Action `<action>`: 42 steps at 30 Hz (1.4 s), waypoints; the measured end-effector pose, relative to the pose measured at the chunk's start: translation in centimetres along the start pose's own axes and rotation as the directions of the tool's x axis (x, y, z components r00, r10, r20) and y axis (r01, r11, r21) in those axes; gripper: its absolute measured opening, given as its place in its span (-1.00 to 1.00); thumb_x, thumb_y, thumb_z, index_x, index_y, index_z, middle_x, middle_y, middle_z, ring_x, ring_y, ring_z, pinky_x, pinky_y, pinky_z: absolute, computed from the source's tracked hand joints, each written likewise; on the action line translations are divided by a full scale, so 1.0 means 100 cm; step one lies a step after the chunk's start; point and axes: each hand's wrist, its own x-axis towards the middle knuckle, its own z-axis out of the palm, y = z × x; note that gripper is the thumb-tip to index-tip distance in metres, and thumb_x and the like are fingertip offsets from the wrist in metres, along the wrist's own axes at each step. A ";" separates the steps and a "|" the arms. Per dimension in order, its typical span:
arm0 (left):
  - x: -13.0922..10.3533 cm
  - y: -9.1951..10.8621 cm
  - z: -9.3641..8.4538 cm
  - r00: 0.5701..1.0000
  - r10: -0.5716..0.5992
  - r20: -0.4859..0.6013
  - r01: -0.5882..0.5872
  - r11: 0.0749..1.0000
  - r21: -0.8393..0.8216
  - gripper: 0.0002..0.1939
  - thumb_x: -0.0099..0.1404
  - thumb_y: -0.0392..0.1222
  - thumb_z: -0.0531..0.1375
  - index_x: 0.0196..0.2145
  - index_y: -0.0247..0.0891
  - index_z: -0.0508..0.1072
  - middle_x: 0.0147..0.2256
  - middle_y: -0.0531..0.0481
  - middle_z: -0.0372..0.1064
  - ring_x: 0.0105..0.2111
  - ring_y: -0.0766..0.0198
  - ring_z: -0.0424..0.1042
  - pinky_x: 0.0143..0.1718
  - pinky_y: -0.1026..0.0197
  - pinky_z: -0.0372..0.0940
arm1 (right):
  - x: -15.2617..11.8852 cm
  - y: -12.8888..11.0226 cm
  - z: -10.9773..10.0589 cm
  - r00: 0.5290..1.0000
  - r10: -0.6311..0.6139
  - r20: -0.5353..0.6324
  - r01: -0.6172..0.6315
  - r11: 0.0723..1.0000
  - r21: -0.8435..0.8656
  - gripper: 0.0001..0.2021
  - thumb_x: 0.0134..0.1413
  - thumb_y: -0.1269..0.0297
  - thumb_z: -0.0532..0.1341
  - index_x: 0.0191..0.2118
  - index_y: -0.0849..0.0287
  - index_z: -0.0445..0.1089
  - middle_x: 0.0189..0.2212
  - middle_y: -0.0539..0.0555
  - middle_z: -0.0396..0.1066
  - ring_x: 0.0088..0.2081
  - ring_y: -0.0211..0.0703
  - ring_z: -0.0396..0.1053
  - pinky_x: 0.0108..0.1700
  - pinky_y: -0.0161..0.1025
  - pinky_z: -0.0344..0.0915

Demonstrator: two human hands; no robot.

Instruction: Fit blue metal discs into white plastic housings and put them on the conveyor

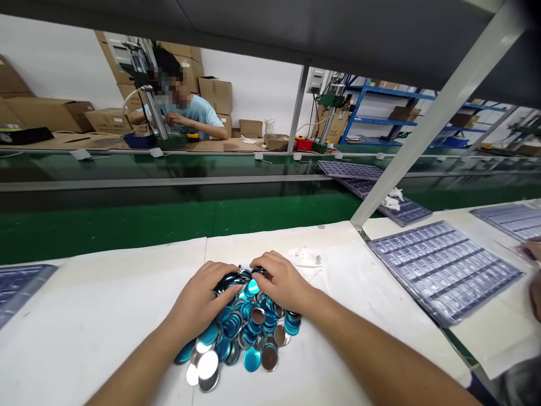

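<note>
A heap of small round metal discs, some with shiny blue faces and some silver, lies on the white work surface in front of me. At its far left side, my left hand curls its fingers and thumb round a cluster of dark-edged discs. Opposite it, my right hand is bent over discs at the far right of the heap, thumb toward the blue ones. The fingertips of both hands are partly hidden, and a small gap separates the hands. Loose silver discs spill toward me at the near left.
Beyond the white surface runs a green conveyor. Compartment trays lie to the right, with another tray at left. A slanted white post and overhead shelf frame the space. Across the conveyor sits a co-worker.
</note>
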 end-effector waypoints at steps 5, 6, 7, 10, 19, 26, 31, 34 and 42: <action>0.003 0.003 0.000 1.000 0.017 0.017 -0.017 1.000 -0.003 -0.67 0.39 0.06 0.13 -0.01 -0.15 0.44 -0.05 -0.06 0.49 0.00 0.04 0.38 0.02 0.00 0.32 | 0.000 -0.002 0.002 0.999 0.011 0.032 -0.010 1.000 -0.018 -0.72 0.14 0.37 0.33 -0.02 0.26 0.46 -0.18 0.17 0.50 -0.11 0.02 0.37 -0.02 -0.05 0.32; 0.004 0.004 0.000 0.999 0.025 0.027 -0.025 1.000 -0.002 -0.66 0.39 0.06 0.13 0.01 -0.14 0.43 -0.03 -0.06 0.48 0.01 0.04 0.38 0.02 -0.01 0.32 | 0.000 -0.003 0.004 0.999 0.015 0.040 -0.014 0.999 -0.029 -0.72 0.13 0.35 0.35 -0.03 0.25 0.48 -0.18 0.17 0.49 -0.12 0.03 0.37 -0.03 -0.03 0.31; 0.004 0.004 -0.001 0.999 0.033 0.037 -0.033 0.999 0.000 -0.65 0.39 0.05 0.13 0.04 -0.13 0.41 -0.01 -0.06 0.48 0.02 0.03 0.37 0.03 -0.01 0.31 | 0.001 -0.003 0.005 0.999 0.021 0.047 -0.019 0.999 -0.040 -0.74 0.13 0.35 0.35 -0.05 0.23 0.50 -0.19 0.17 0.48 -0.13 0.04 0.36 -0.05 -0.01 0.30; 0.005 0.005 -0.001 0.996 0.059 0.073 -0.060 0.998 0.008 -0.58 0.36 0.02 0.18 0.13 -0.10 0.37 0.09 -0.04 0.44 0.09 0.01 0.33 0.09 -0.04 0.28 | 0.002 -0.003 0.009 0.998 0.031 0.055 -0.027 0.998 -0.062 -0.83 0.18 0.36 0.30 -0.10 0.19 0.54 -0.20 0.16 0.47 -0.15 0.03 0.34 -0.08 -0.01 0.29; 0.003 0.006 -0.002 0.996 0.063 0.062 -0.066 0.997 0.036 -0.61 0.32 -0.04 0.22 0.09 -0.12 0.42 -0.01 -0.06 0.51 0.01 -0.01 0.40 0.01 -0.06 0.35 | 0.003 -0.001 0.010 1.000 -0.002 -0.001 0.002 1.000 -0.031 -0.90 0.15 0.47 0.27 -0.22 0.20 0.50 -0.30 0.11 0.50 -0.22 -0.02 0.36 -0.12 -0.08 0.32; 0.001 0.009 -0.002 0.998 0.063 0.012 -0.063 0.998 0.011 -0.72 0.33 -0.10 0.22 -0.02 -0.13 0.43 -0.06 -0.05 0.50 -0.04 0.06 0.43 -0.01 0.01 0.36 | 0.003 0.000 0.009 0.996 -0.015 -0.089 0.020 0.998 0.055 -0.88 0.11 0.51 0.24 -0.33 0.14 0.46 -0.39 0.06 0.50 -0.29 -0.07 0.38 -0.19 -0.15 0.33; 0.000 0.009 -0.001 0.996 0.082 -0.023 -0.082 0.997 0.000 -0.84 0.35 -0.16 0.18 -0.11 -0.13 0.44 -0.11 -0.03 0.49 -0.07 0.09 0.41 -0.04 0.05 0.35 | 0.003 -0.001 0.004 0.988 -0.017 -0.150 0.034 0.993 0.112 -0.88 0.10 0.48 0.23 -0.36 0.12 0.46 -0.41 0.03 0.51 -0.29 -0.08 0.40 -0.20 -0.15 0.33; -0.001 0.009 -0.001 0.994 0.100 -0.036 -0.101 0.995 -0.003 -0.87 0.36 -0.16 0.17 -0.14 -0.14 0.45 -0.15 -0.01 0.49 -0.10 0.11 0.41 -0.08 0.07 0.34 | 0.001 -0.001 0.000 0.983 -0.016 -0.182 0.042 0.989 0.141 -0.88 0.11 0.47 0.22 -0.35 0.12 0.46 -0.40 0.05 0.52 -0.29 -0.08 0.42 -0.19 -0.14 0.35; -0.010 0.022 -0.008 0.969 0.216 -0.124 -0.212 0.976 0.045 -0.68 0.35 -0.11 0.22 0.05 -0.09 0.39 -0.03 -0.06 0.47 0.04 -0.02 0.29 0.11 -0.13 0.14 | -0.004 -0.010 -0.006 0.969 -0.101 -0.225 0.144 0.973 0.182 -0.89 0.19 0.39 0.20 -0.27 0.14 0.49 -0.33 0.10 0.53 -0.24 -0.05 0.41 -0.15 -0.09 0.37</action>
